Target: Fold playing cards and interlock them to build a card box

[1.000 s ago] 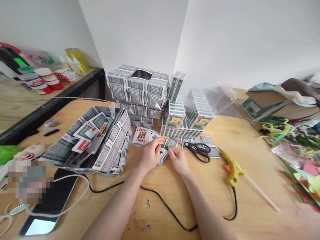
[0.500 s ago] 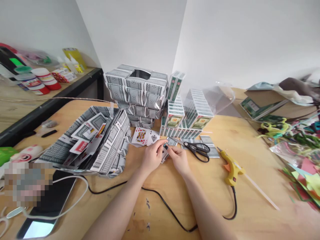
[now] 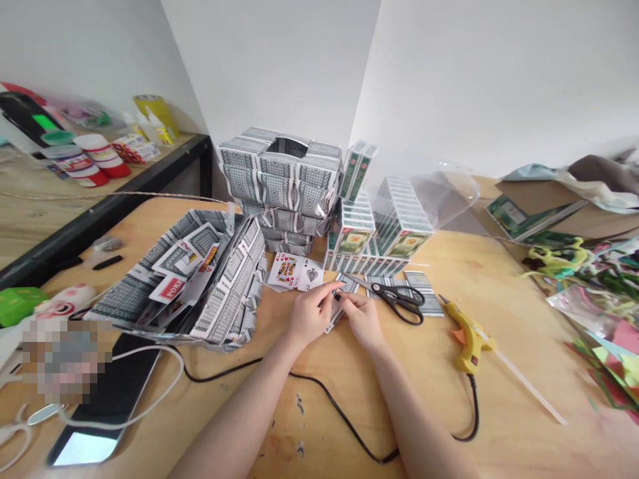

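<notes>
Since a second before, less of the printed face of the playing card [image 3: 335,322] had been left uncovered, and the forefinger of the left hand [image 3: 310,314] had been straightened across its top. From this it was judged that the card was being worked at the fingertips and that the step was unfinished. The card was held tilted between the two hands, just above or on the worktop [image 3: 349,406]; which of these could not be told. It was pinched by the fingers of the left hand and of the right hand [image 3: 363,320], though the exact contact was partly hidden. The scissors [image 3: 402,301] had been left lying beside the right hand.

In the open basket [image 3: 227,289], made of patterned cards, loose cards [image 3: 190,249] were heaped. The taller card-built box [image 3: 279,183] was pierced by an opening on top; its contents could not be seen. Card packs [image 3: 355,239] were stacked beside it. The cardboard box [image 3: 546,193] was partly covered by cloth [image 3: 534,171].
</notes>
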`<state>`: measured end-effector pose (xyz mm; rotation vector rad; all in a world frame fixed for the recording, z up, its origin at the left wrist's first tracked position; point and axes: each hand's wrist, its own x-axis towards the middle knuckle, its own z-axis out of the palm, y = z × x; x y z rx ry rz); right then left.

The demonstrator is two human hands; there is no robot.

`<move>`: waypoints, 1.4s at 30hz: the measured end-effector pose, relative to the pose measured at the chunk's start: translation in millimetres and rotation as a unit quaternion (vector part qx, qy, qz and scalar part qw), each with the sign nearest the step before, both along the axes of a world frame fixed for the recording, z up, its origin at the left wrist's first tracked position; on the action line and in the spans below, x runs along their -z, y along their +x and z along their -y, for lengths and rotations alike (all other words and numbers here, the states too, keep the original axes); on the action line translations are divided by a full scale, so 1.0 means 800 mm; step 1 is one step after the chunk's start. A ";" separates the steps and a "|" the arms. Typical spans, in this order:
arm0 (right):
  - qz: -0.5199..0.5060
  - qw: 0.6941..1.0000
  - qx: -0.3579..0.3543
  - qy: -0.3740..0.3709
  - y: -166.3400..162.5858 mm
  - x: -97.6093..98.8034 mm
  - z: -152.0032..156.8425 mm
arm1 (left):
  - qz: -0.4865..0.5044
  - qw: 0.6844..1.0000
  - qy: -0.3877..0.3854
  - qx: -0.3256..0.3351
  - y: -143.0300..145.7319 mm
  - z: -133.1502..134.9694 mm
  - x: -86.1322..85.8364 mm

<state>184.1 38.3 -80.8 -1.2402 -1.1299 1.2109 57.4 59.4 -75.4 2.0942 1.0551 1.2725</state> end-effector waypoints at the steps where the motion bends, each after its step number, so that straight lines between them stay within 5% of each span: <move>1: 0.002 1.000 -0.002 0.000 0.000 -0.001 0.000 | 0.000 1.000 0.001 -0.001 0.000 0.000 0.001; 10: 0.034 0.999 -0.008 0.009 -0.004 -0.013 0.006 | 0.031 0.999 0.000 -0.025 0.000 0.002 -0.001; 23: -0.057 0.998 -0.011 0.009 -0.006 0.009 0.001 | 0.019 0.998 -0.027 -0.051 0.003 -0.003 -0.001; 27: 0.009 0.996 0.062 0.065 -0.007 0.006 0.003 | -0.005 0.999 -0.002 -0.048 0.000 -0.005 -0.003; 31: 0.207 0.941 0.197 0.183 -0.002 0.007 0.007 | -0.019 0.999 0.036 -0.032 -0.001 -0.006 -0.002; 35: 0.336 0.872 0.231 0.271 0.001 0.005 0.007 | -0.022 0.997 0.057 -0.045 -0.001 -0.007 0.000; 42: 0.357 0.862 0.212 0.290 -0.001 0.003 0.007 | -0.034 0.995 0.077 -0.060 -0.001 -0.006 0.004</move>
